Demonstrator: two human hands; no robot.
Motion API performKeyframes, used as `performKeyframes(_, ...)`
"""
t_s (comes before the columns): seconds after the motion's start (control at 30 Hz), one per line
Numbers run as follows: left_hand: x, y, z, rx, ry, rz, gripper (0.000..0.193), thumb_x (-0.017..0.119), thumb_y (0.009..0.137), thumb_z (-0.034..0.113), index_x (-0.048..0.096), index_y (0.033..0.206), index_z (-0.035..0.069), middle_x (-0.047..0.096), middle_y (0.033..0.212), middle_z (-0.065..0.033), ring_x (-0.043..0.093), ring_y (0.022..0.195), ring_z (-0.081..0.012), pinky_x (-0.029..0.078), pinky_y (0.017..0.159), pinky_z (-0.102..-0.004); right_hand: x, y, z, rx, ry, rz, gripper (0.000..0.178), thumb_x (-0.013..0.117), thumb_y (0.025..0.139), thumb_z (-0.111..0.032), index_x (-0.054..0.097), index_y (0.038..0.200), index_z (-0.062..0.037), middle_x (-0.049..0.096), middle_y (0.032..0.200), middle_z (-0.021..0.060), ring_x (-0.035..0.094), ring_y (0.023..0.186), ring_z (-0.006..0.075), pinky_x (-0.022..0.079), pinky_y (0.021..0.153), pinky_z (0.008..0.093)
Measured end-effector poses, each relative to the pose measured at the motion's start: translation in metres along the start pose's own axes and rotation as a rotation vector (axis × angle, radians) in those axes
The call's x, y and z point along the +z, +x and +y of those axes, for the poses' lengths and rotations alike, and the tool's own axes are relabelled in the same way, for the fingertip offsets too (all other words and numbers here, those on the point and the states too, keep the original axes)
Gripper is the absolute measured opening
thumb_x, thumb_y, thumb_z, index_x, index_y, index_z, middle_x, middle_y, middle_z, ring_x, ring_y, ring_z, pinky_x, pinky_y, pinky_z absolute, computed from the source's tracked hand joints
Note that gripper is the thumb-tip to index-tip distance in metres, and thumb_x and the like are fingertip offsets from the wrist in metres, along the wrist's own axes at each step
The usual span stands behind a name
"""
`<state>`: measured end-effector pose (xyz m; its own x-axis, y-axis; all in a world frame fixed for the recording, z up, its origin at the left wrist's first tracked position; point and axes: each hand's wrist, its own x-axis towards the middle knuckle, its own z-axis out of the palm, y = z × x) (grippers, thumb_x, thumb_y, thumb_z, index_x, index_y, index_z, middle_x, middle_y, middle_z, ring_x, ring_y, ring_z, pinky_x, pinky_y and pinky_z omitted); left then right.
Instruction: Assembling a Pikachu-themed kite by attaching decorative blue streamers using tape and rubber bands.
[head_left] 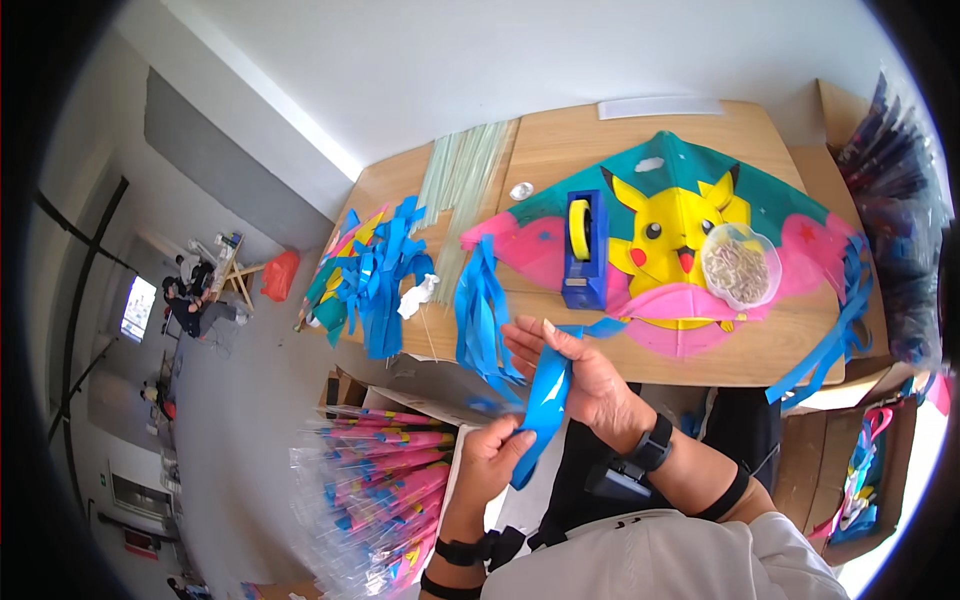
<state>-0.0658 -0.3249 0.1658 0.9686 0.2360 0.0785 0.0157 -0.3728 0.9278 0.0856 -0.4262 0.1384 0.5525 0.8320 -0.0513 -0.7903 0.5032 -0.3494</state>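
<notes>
Near the table's front edge my two hands hold a blue streamer (546, 395), folded flat into a band. My left hand (490, 455) pinches its lower end between thumb and fingers. Higher up, my right hand (580, 375) has its thumb over the band and its fingers stretched behind it. A loose blue end points right from that hand. Beyond lies a teal and pink kite (665, 165) with a yellow cartoon character. On it stand a blue tape dispenser (585, 270) with yellow tape and a clear dish (742, 265) of small metal pieces.
Blue streamers (480, 310) hang over the front edge; a blue pile (385, 280) lies left beside pale thin rods (465, 170). Below, wrapped pink kites (390, 480) fill a box. At right stand a cardboard box (860, 470) and dark wrapped bundles (895, 200).
</notes>
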Motion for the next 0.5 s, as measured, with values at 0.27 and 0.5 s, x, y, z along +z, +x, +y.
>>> performKeyframes(0.27, 0.062, -0.079, -0.046, -0.224, 0.036, -0.167, 0.017, 0.062, 0.088, 0.011, 0.055, 0.077, 0.000, 0.048, 0.062, 0.0008, 0.042, 0.060, -0.0055, 0.037, 0.054, -0.0238, -0.032, -0.088, -0.033, -0.303, 0.025, -0.004, 0.037, 0.050, 0.097, -0.020, 0.048, 0.129, -0.0014, 0.060, 0.086, 0.0086, 0.052, 0.068, 0.0152, 0.045, 0.062, 0.0281)
performKeyframes(0.5, 0.076, -0.077, -0.043, 0.004, 0.176, -0.259, 0.015, 0.065, 0.085, 0.010, 0.062, 0.095, -0.001, 0.060, 0.073, -0.0069, 0.055, 0.066, -0.0098, 0.045, 0.059, -0.0250, -0.026, -0.136, -0.038, -0.350, -0.134, -0.221, 0.031, 0.050, 0.097, -0.021, 0.054, 0.119, 0.0017, 0.057, 0.073, 0.0060, 0.041, 0.056, 0.0094, 0.037, 0.053, 0.0237)
